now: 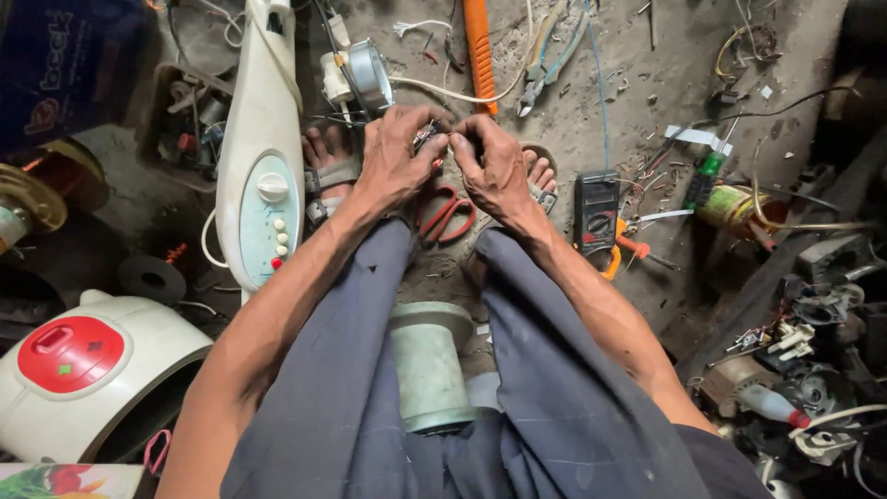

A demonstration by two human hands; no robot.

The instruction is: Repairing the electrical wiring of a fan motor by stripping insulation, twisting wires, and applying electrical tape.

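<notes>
My left hand (395,159) and my right hand (490,162) meet above my knees, fingertips pinched together on a small dark part with thin wires (431,139). The part is mostly hidden by my fingers. Red-handled scissors (447,214) lie on the dusty floor just below my hands, between my sandalled feet. A white fan base with a dial and buttons (263,176) lies left of my left hand. A small metal motor (365,72) with white wires sits beyond my left hand.
A black multimeter (597,212) with orange probes lies right of my right hand. Pliers (545,55) and an orange tool handle (479,51) lie farther off. A white cooker with a red lid (88,370) stands at left, a pale green cylinder (427,365) between my legs, motor scrap at right.
</notes>
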